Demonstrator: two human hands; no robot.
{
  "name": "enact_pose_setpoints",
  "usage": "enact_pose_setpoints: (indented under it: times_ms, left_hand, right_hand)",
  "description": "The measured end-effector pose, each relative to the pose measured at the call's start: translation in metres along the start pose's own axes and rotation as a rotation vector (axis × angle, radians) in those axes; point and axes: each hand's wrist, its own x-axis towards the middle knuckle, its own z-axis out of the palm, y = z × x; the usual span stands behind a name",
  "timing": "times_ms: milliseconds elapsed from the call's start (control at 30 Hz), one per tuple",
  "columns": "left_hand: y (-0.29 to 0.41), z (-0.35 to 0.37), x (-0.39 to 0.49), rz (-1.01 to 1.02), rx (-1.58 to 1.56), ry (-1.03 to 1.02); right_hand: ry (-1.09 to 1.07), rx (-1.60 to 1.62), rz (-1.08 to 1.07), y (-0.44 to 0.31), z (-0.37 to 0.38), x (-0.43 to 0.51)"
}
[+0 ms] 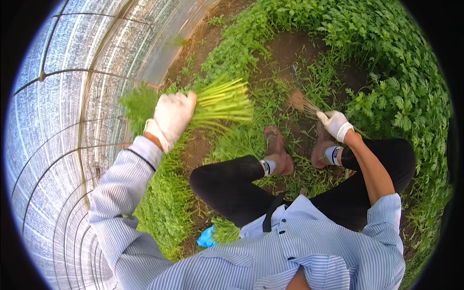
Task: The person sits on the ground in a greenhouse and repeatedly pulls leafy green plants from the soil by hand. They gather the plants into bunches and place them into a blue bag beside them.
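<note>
My left hand (pixel 174 116), in a white glove, is closed around a bunch of leafy greens (pixel 223 101). The cut pale-green stems fan out to the right, and the blurred leaves hang on the left. My right hand (pixel 333 123), gloved too, grips a small bundle of thin brown stalks or bristles (pixel 303 102), spread at its far end; I cannot tell exactly what it is. Below both hands, loose cut greenery (pixel 268 105) lies over the brown soil around my shoes.
Dense leafy plants (pixel 402 87) grow along the right and top. Another green row (pixel 166 206) runs at the left, beside a greenhouse wall (pixel 72 108) of sheeting over curved metal hoops. A blue plastic bag (pixel 206 237) lies near cut greens (pixel 225 231) by my left side.
</note>
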Motion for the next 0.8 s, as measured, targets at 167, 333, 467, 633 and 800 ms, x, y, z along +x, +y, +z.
enact_pose_setpoints:
  times_ms: [167, 333, 467, 633, 800]
  left_hand:
    - [0.006, -0.004, 0.022, 0.088, -0.191, -0.023]
    - [-0.008, -0.017, 0.001, -0.007, -0.082, -0.148]
    - [0.001, -0.006, -0.009, -0.01, -0.049, 0.014]
    - [0.025, 0.0, -0.001, -0.051, -0.025, 0.084]
    - [0.041, -0.014, 0.011, 0.002, 0.019, 0.15]
  right_hand:
    - [-0.24, 0.019, -0.53, -0.043, 0.033, 0.0]
    - [-0.22, -0.324, 0.167, 0.038, 0.046, 0.03]
    - [-0.126, -0.031, 0.156, 0.078, 0.053, 0.044]
    - [0.196, 0.281, -0.372, -0.033, 0.043, 0.029]
    - [0.35, 0.187, -0.675, -0.138, 0.059, -0.014]
